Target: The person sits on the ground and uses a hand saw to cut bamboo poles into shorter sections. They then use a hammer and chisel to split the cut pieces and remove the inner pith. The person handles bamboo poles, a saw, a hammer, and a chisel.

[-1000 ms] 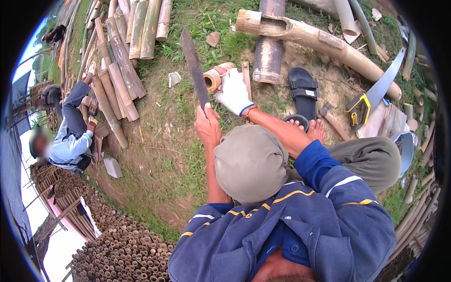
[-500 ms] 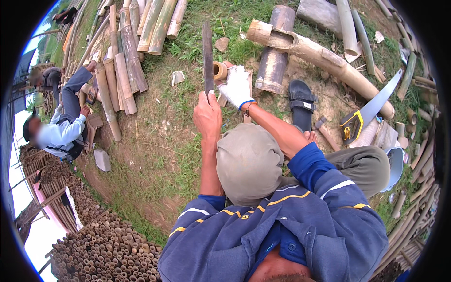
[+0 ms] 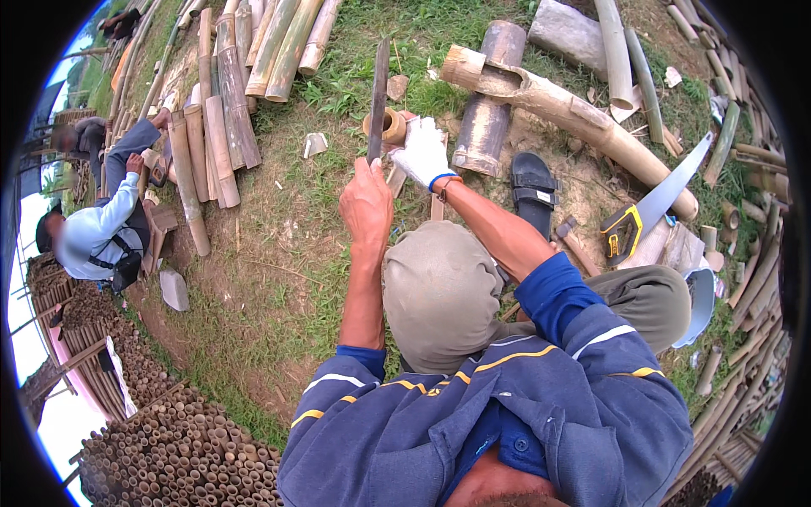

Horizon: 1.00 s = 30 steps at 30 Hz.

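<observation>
Two hands are occupied. A dark blade (image 3: 379, 97) is gripped at its lower end by the bare left hand (image 3: 367, 203), and a short bamboo piece (image 3: 400, 127) is held by the right hand (image 3: 418, 156), which is covered by a white glove. The bamboo piece is held beyond the grey-clad knee (image 3: 441, 291) and is crossed by the blade in this view; whether they are touching cannot be told.

The knee could be struck if the blade were swung too low. The gloved fingers could be cut if the blade slipped on the round wall, since they are set close to it. The hammer (image 3: 578, 245), near the sandal (image 3: 534, 190), could be trodden on, as could the bare-toothed saw (image 3: 655, 207). The notched pole (image 3: 583, 122) could be rolled if knocked.

On the blue top (image 3: 498, 414), a small yellow emblem is borne. A pale label is carried by the sandal's strap, its writing too small to be read. On the saw's black-and-yellow handle, markings cannot be clearly made out; on the distant co-worker (image 3: 93, 241), none can be discerned.
</observation>
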Available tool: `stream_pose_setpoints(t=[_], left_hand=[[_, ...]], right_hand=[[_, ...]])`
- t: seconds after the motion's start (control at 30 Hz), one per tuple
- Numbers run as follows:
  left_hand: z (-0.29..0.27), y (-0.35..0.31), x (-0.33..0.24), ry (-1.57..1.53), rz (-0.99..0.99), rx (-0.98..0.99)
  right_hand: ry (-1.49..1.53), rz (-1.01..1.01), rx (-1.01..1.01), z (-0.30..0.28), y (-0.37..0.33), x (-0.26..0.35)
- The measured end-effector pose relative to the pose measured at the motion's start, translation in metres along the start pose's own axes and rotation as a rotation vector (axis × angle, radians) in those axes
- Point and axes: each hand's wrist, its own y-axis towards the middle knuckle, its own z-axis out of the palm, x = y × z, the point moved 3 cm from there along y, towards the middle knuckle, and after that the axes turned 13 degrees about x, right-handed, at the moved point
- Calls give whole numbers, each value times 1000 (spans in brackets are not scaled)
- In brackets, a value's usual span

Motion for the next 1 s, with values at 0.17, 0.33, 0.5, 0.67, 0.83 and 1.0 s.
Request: stream_pose_setpoints(t=[0.17, 0.33, 0.5, 0.67, 0.83, 1.0], left_hand=[[-3, 0, 1, 19, 9, 0], [-5, 0, 2, 29, -16, 20], [-10, -1, 2, 41, 2, 22], [-10, 2, 6, 61, 39, 26], [-11, 7, 12, 94, 64, 72], [-10, 10, 7, 114, 79, 88]], right_hand=[[36, 4, 18, -3, -1, 0], [49, -25, 23, -2, 1, -1], [50, -25, 21, -6, -2, 3], [78, -2, 39, -7, -1, 3], [59, 6, 73, -12, -3, 7], [63, -35, 43, -16, -1, 0]])
